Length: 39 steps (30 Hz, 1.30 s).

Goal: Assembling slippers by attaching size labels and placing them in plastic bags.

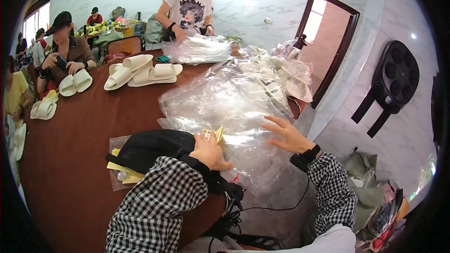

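Note:
My left hand rests on a small bunch of yellow papers near the table's right edge. Its thumb sticks out apart from the fingers, whose tips are partly hidden among the papers. Beside it, a black mesh bag lies over a clear packet with yellow paper inside. Over the heap of clear plastic bags hovers my right hand, fingers spread and holding nothing. Black bands circle both wrists, over checkered sleeves.
White slippers sit across the brown-covered table. Bagged slippers pile up at the far right. One person stands across the table handling plastic bags; another sits at left with a phone. Black cables hang below the edge.

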Each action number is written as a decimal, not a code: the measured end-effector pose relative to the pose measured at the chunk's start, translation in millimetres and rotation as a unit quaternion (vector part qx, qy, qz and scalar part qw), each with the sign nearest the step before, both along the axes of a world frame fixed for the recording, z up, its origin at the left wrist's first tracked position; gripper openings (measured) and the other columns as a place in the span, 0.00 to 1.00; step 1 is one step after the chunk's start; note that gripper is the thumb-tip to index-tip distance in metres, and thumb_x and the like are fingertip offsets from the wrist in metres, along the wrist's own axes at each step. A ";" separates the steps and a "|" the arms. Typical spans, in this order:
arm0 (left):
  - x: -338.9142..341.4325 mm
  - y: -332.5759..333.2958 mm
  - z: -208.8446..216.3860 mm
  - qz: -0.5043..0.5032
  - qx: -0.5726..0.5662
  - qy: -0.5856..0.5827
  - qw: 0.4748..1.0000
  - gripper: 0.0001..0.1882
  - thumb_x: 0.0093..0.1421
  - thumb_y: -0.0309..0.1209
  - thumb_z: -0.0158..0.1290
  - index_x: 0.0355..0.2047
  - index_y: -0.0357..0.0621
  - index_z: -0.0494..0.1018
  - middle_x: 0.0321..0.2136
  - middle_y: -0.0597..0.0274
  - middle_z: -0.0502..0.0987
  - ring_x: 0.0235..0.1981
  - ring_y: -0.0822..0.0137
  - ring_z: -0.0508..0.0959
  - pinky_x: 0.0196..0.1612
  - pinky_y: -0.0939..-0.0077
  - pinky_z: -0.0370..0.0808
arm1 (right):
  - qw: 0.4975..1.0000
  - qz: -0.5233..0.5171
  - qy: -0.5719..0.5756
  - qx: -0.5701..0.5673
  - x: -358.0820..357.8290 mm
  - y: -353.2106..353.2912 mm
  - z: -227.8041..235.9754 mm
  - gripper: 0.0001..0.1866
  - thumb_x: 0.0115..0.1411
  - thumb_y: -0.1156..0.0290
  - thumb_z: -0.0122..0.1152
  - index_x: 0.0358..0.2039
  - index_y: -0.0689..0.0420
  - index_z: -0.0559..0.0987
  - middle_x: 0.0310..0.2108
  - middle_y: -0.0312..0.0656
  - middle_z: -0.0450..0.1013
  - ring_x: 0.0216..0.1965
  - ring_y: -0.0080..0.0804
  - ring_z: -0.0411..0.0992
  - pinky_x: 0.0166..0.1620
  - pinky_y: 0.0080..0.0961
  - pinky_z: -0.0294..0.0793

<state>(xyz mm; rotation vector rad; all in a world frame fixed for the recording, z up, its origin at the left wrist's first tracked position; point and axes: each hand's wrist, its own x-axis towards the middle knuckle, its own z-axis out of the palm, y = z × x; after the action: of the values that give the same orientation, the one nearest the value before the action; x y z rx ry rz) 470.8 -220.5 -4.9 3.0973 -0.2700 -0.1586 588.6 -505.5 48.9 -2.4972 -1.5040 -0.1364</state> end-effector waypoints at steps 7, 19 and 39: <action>-19.0 -24.6 7.6 -0.027 -0.034 -0.214 0.976 0.51 0.57 0.54 0.55 0.65 0.22 0.50 0.62 0.35 0.60 0.63 0.41 0.62 0.61 0.40 0.59 | 0.973 -0.033 -0.222 -0.052 6.2 53.5 -26.8 0.31 0.59 0.45 0.60 0.62 0.37 0.70 0.71 0.41 0.51 0.70 0.54 0.46 0.66 0.64 0.43; -21.8 -22.7 -8.2 -0.107 -0.001 -0.132 0.985 0.41 0.56 0.64 0.51 0.40 0.28 0.79 0.48 0.37 0.71 0.44 0.42 0.76 0.51 0.53 0.66 | 0.873 -0.219 0.192 0.391 96.9 -21.2 26.7 0.21 0.60 0.67 0.63 0.49 0.66 0.77 0.46 0.48 0.77 0.46 0.37 0.77 0.50 0.28 0.76; -23.8 -24.6 -6.9 -0.108 -0.010 -0.125 0.986 0.39 0.56 0.65 0.49 0.32 0.32 0.82 0.48 0.37 0.71 0.46 0.45 0.75 0.54 0.51 0.64 | 0.865 -0.352 -0.296 0.202 140.8 -19.8 179.8 0.16 0.57 0.56 0.59 0.39 0.54 0.79 0.36 0.55 0.77 0.42 0.57 0.75 0.46 0.48 0.73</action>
<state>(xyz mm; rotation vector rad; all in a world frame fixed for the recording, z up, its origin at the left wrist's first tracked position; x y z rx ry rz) 447.1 -245.1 -11.8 3.0573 -0.6090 0.2303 729.3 -525.2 228.7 -2.5988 -0.4947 -1.2834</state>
